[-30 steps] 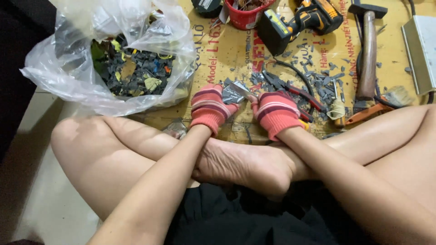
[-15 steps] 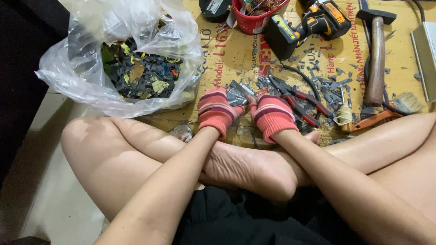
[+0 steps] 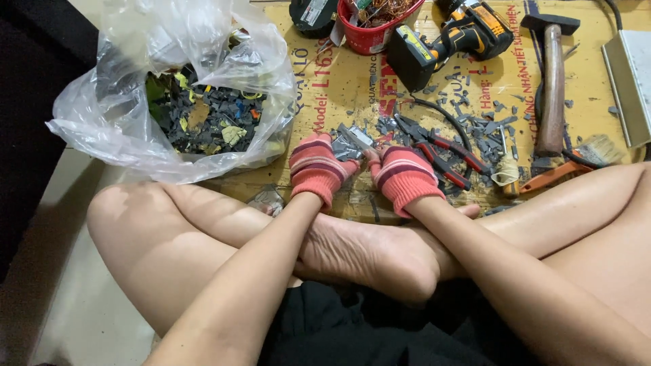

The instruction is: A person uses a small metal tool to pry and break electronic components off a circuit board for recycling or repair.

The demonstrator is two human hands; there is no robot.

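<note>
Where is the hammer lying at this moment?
In the head view, the hammer lies at the upper right on the yellow cardboard, right of the cordless drill and just above the paintbrush, far from both hands.

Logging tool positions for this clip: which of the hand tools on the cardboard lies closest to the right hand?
The red-handled pliers, lying just beside the gloved right hand. The hammer, brush and drill lie farther away.

Hammer (image 3: 550, 88), cordless drill (image 3: 451, 44), red bowl (image 3: 373, 37) (wire inside), plastic bag (image 3: 169, 95), paintbrush (image 3: 566, 166)
</note>
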